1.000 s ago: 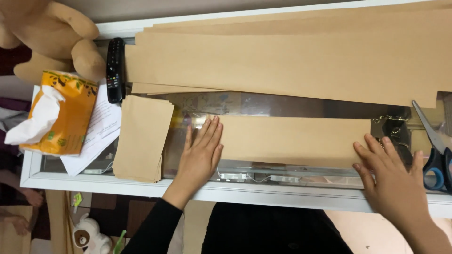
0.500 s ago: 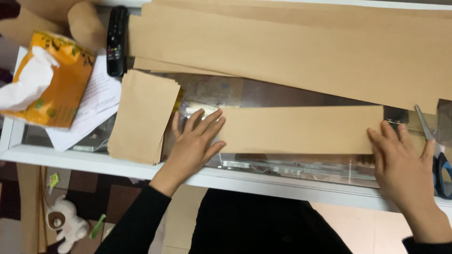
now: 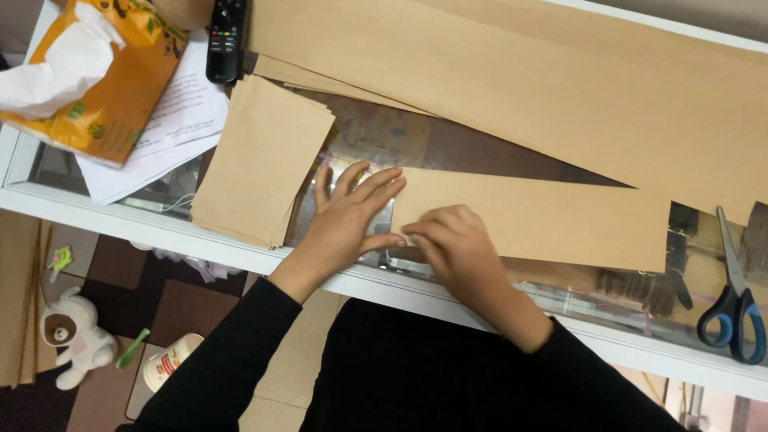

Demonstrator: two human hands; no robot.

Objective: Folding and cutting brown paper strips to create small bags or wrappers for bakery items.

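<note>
While L hand (image 3: 348,220) lies flat, R hand (image 3: 452,244) grip presses smooth tan paper strip (image 3: 544,220).

paper stack (image 3: 260,164) left, scissors (image 3: 732,300) right

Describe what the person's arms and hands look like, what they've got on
Both arms wear long black sleeves reaching the wrists. The left hand and right hand are bare: no gloves, and no rings, watch or bracelet show. The sleeves are plain, without visible markings, and match the black clothing on the torso.

Orange tissue pack (image 3: 120,88) (top left).
</note>
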